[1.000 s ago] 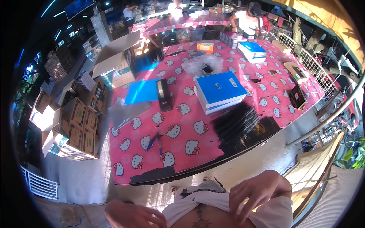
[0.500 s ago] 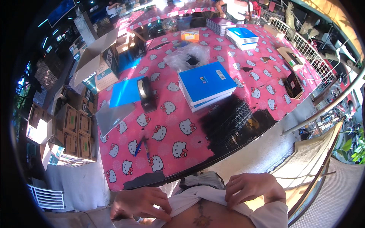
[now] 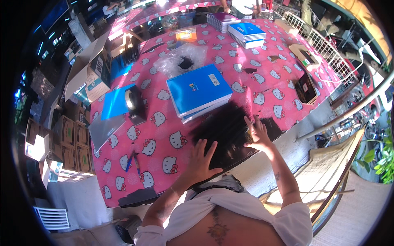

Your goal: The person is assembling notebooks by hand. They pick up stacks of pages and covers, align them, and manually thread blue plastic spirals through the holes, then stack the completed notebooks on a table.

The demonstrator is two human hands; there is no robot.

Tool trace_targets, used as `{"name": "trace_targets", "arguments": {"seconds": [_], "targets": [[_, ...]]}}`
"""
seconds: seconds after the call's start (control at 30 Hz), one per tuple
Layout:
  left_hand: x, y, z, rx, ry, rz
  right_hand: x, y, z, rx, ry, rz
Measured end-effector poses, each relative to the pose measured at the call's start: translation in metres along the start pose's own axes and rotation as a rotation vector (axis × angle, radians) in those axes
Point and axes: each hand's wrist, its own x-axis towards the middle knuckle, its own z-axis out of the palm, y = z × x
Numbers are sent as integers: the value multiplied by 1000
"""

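Observation:
My left hand (image 3: 200, 162) reaches over the table's near edge with its fingers spread, next to a heap of black ribbed strands (image 3: 223, 129) that look like binding coils. At the right end of that heap is my right hand (image 3: 258, 136), fingers apart and raised. Neither hand holds anything; whether the fingertips touch the strands I cannot tell. Just beyond lies a stack of blue-covered notebooks (image 3: 200, 89). To its left are a black tape dispenser (image 3: 134, 104), a blue sheet (image 3: 115, 101) and a clear grey sheet (image 3: 104, 131). Two pens (image 3: 133, 162) lie near the front left.
The table's pink patterned cover (image 3: 180, 151) is torn in places. Farther back are crumpled clear plastic (image 3: 176, 59), more blue notebooks (image 3: 247, 33) and purple ones (image 3: 221, 21). An open carton (image 3: 92, 69) stands left; a small dark box (image 3: 305, 88) sits right. Another person is across the table.
Both hands have let go of the white top's cloth and moved forward over the table's near edge, fingers now spread. The view has shifted, so the table's things appear farther left.

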Motion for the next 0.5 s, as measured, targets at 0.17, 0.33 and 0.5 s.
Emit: {"name": "trace_targets", "arguments": {"seconds": [0.17,0.33,0.5], "targets": [[99,-46,56,93,97,-235,-6,-18,47,1361,218,483],[125,-65,65,156,-62,-385,-38,-49,51,1867,-109,785],[134,-61,77,297,-25,-373,-37,-35,61,2024,-311,856]]}}
